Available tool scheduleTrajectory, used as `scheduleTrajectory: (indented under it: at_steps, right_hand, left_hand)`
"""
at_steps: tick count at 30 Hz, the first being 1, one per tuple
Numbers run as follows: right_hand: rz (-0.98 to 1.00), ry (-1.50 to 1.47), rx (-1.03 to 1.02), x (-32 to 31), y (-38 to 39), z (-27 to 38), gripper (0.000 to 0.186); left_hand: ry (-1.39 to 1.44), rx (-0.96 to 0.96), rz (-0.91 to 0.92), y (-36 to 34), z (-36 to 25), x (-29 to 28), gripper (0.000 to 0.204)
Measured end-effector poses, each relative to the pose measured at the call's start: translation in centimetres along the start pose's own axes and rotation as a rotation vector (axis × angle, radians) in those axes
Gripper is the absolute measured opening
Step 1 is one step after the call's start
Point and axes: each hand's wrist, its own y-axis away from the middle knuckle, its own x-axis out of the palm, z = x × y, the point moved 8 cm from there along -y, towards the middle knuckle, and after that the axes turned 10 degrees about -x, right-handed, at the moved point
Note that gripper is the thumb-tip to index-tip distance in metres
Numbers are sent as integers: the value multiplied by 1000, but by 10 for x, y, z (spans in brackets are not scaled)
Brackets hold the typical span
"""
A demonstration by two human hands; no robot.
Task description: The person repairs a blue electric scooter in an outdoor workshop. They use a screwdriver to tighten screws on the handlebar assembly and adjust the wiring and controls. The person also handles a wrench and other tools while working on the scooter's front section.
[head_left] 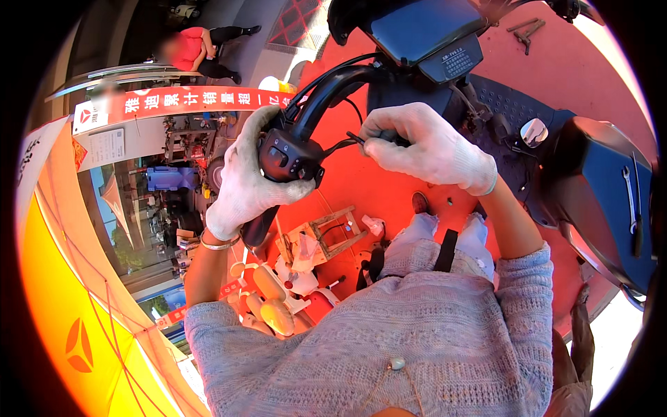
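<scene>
My left hand (244, 182), in a white knit glove, is wrapped around a black handlebar switch housing (283, 154) with several small buttons. The housing sits at the end of a scooter's curved black handlebar (326, 94). Close to its right side, my gloved right hand (434, 146) is closed in a pinch on a thin black cable (342, 144) that runs from the housing. The cable's dark tip pokes out past the fingertips. Part of what lies under the right fingers is hidden.
On the scooter's dark seat (604, 184) at the right lie a wrench (631, 198) and a screwdriver (638, 229). A round mirror (534, 133) juts out beside the seat. Below stands a wooden stool (337, 243) on the red floor. Someone in red (191, 50) sits at the far left.
</scene>
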Motion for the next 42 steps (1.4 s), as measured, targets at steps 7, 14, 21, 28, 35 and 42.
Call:
scheduleTrajectory:
  at_steps: [7, 14, 21, 28, 35, 42]
  right_hand:
    - [1, -152, -74, -1, 1, -33, 16]
    - [-112, -204, -72, 4, -5, -23, 13]
    - [-645, -76, -192, 21, -19, 7, 5]
    - [-938, 272, -383, 43, -27, 29, 5]
    - [-1056, 403, -357, 49, -16, 41, 8]
    - [-1055, 563, -222, 59, -23, 48, 13]
  left_hand:
    - [3, 74, 11, -4, 0, 4, 95]
    - [-42, 82, 1, -4, -2, 4, 95]
    - [63, 5, 52, -5, 2, 3, 92]
    - [106, 106, 164, -11, 4, -7, 82]
    - [717, 235, 673, -45, 35, 12, 32]
    - [937, 239, 961, -62, 40, 24, 28]
